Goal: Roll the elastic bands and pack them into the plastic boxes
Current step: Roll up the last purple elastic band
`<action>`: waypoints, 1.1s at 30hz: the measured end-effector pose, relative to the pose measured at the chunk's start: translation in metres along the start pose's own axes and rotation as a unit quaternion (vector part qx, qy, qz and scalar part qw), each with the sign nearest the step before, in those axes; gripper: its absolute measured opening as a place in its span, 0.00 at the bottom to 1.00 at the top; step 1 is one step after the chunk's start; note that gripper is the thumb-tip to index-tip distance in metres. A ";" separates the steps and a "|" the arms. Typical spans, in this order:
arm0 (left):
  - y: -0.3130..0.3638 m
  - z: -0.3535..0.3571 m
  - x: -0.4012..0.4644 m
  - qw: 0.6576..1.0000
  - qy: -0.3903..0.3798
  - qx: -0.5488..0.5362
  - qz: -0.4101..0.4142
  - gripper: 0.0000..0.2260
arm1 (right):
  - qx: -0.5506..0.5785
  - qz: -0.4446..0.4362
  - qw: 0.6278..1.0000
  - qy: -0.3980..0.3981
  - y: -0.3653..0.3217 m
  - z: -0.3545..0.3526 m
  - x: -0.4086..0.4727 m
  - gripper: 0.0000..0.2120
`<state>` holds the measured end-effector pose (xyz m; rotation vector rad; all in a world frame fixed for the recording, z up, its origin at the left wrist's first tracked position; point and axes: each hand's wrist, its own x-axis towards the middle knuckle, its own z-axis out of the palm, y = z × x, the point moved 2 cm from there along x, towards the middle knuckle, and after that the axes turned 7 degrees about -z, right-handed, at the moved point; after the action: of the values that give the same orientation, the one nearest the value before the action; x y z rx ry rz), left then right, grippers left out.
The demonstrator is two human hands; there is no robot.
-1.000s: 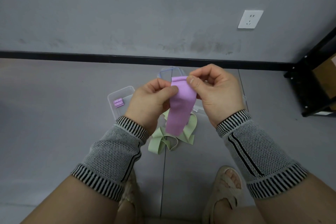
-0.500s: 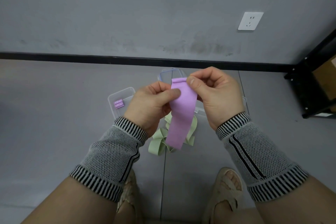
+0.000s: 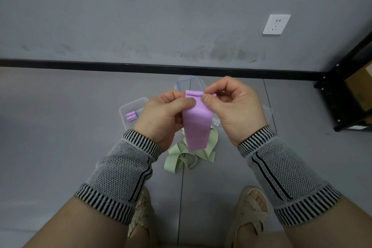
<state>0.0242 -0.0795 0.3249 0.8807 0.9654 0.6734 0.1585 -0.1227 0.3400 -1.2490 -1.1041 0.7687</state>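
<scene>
Head view: left hand (image 3: 161,119) and right hand (image 3: 235,110) both pinch purple elastic band (image 3: 198,127) at its rolled top edge, rest hanging. Below on floor (image 3: 60,127): green elastic bands (image 3: 181,159), clear plastic boxes (image 3: 130,106).

I count 2 hands (image 3: 161,119), 1 purple band (image 3: 198,125) held up, 1 rolled purple band (image 3: 131,116) in a box, a tangle of green bands (image 3: 181,159) too knotted to number, at least 2 clear plastic boxes (image 3: 128,106), and 1 wall socket (image 3: 276,24).

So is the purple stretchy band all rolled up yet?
No. Only the top edge of the flat purple elastic band is rolled; the rest hangs flat from both hands.
</scene>
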 end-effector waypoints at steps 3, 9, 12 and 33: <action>0.000 -0.001 0.000 1.000 0.009 0.003 -0.005 0.05 | -0.001 0.008 1.000 -0.008 0.000 0.000 0.001 0.14; 0.000 -0.001 -0.001 0.999 0.032 0.027 0.003 0.04 | -0.043 0.011 0.998 -0.033 -0.002 -0.003 0.002 0.15; 0.000 -0.001 -0.001 0.999 0.037 0.030 0.004 0.03 | -0.080 -0.014 0.995 -0.050 -0.004 -0.003 0.002 0.15; 0.003 -0.002 -0.003 0.994 0.063 0.055 0.077 0.07 | 0.018 0.058 0.997 -0.039 0.005 -0.003 -0.001 0.07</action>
<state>0.0206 -0.0796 0.3282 1.0257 1.0625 0.8208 0.1620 -0.1235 0.3352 -1.2710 -1.0822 0.9280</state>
